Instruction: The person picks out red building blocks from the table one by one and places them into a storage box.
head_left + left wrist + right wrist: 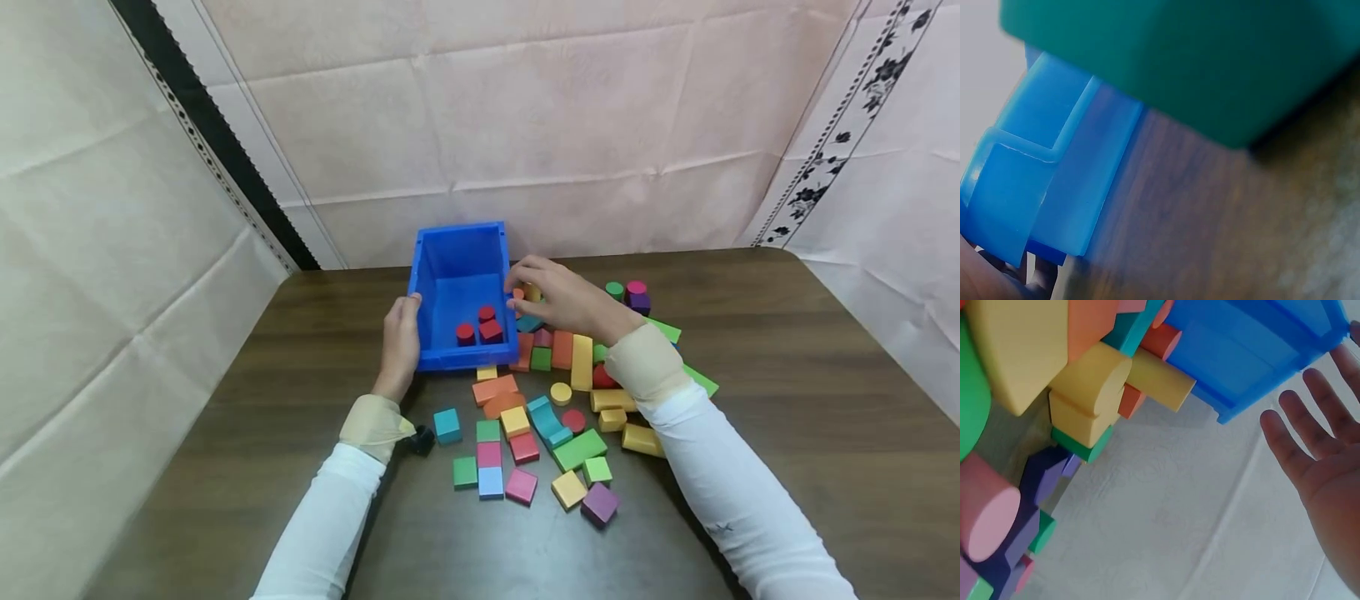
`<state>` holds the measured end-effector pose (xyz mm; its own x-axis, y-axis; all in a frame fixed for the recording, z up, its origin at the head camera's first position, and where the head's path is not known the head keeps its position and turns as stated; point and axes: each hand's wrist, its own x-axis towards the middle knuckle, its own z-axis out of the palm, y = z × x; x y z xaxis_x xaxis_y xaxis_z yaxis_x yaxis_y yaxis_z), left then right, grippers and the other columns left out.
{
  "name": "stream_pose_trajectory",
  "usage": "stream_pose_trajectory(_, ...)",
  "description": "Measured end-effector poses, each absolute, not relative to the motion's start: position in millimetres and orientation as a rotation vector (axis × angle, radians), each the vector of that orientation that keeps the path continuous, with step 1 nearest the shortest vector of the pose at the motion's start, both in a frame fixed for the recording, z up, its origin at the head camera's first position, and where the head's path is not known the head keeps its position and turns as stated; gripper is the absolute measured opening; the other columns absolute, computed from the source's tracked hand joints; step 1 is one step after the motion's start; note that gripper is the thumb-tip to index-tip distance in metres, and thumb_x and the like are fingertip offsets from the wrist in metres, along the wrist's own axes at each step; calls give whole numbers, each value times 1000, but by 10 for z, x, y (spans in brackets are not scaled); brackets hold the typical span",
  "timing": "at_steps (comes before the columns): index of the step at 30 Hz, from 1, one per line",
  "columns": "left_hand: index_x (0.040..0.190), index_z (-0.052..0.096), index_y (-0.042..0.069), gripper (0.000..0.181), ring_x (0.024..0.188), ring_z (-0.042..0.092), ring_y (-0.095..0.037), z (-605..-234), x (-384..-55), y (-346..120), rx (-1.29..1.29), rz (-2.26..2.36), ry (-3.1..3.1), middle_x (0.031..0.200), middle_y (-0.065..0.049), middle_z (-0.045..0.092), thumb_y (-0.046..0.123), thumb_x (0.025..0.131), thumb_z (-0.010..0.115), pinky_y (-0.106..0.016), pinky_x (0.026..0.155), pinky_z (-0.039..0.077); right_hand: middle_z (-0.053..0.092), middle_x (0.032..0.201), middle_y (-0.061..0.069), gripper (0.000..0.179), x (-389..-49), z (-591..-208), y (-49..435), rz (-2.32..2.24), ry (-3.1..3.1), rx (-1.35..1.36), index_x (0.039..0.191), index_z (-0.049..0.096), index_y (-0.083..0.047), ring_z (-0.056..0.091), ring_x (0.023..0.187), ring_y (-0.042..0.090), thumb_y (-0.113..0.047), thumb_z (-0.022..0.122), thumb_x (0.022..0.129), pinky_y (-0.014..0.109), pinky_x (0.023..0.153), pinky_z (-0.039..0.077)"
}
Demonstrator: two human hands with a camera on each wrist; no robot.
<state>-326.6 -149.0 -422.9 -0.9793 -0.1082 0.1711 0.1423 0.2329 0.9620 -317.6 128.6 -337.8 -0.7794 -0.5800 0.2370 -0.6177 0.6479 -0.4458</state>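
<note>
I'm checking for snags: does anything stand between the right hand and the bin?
Nothing visible does. In the head view, the right hand is at the right side of the bin; nearby blocks lie beside the bin.

Bin (459, 271): plain blue.
Cylinders (466, 335) and cube (491, 332) in bin: red.
Toy blocks (579, 451): green, yellow, orange, red, pink, purple, teal, light blue.
Tabletop (225, 417): brown, wood-grained.
Sleeves (318, 525): white; cuffs (369, 422): cream.
Back cloth (540, 125): pale pink.
Left strip (212, 125): black.
Right-side cloth (900, 208): white, black floral border (883, 75).
</note>
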Motion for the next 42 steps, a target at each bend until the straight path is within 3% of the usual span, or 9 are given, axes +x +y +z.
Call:
stream_pose_trajectory(6,129,52,-4,66,111,52,-36,-4215,-3233,-1498,-6,-1819,-2333,115,-24,52,56,110,33,-42,91,39,64,130,5,26,-3101,-3351,1337,745,-2859,987,126,69,-14,56,123,28,-26,71,103,46,103,53)
stream_pose_trajectory(12,131,52,-3,67,114,53,-36,-4210,-3234,-1493,0,-1818,-2343,120,-24,54,58,110,32,-45,94,40,63,142,9,39,-3041,-3291,1390,686,-2942,1007,140,64,-11,53,136,32,-27,68,104,50,108,50)
stream_pose_trajectory(21,140,51,-2,71,125,51,-37,-4188,-3246,-1517,7,-1817,-2349,138,-22,55,60,109,33,-58,110,41,62,146,12,56,-2929,-3231,1468,736,-3048,1078,156,51,-13,60,133,33,-33,66,105,52,104,54)
stream_pose_trajectory(26,143,50,0,73,127,51,-36,-4203,-3242,-1504,4,-1819,-2367,141,-21,54,62,109,32,-58,111,42,65,142,12,50,-2864,-3218,1545,715,-3106,1061,150,56,-12,62,130,33,-27,68,104,50,102,55)
stream_pose_trajectory(35,141,51,0,72,125,51,-36,-4213,-3234,-1487,0,-1811,-2361,138,-20,55,61,109,33,-58,110,42,70,124,11,32,-2785,-3144,1682,637,-3241,1021,136,65,-8,67,107,25,-16,64,105,41,90,59)
stream_pose_trajectory(38,142,50,1,73,126,51,-36,-4209,-3228,-1492,4,-1806,-2368,139,-19,55,62,108,32,-58,111,41,70,119,10,32,-2752,-3106,1726,555,-3330,961,136,65,-7,67,98,25,-16,65,105,38,84,59)
stream_pose_trajectory(42,142,51,1,72,126,51,-35,-4201,-3231,-1494,5,-1813,-2366,139,-19,55,62,108,32,-58,111,41,68,119,11,38,-2716,-3087,1787,509,-3456,868,140,62,-6,64,98,27,-13,69,103,41,84,59)
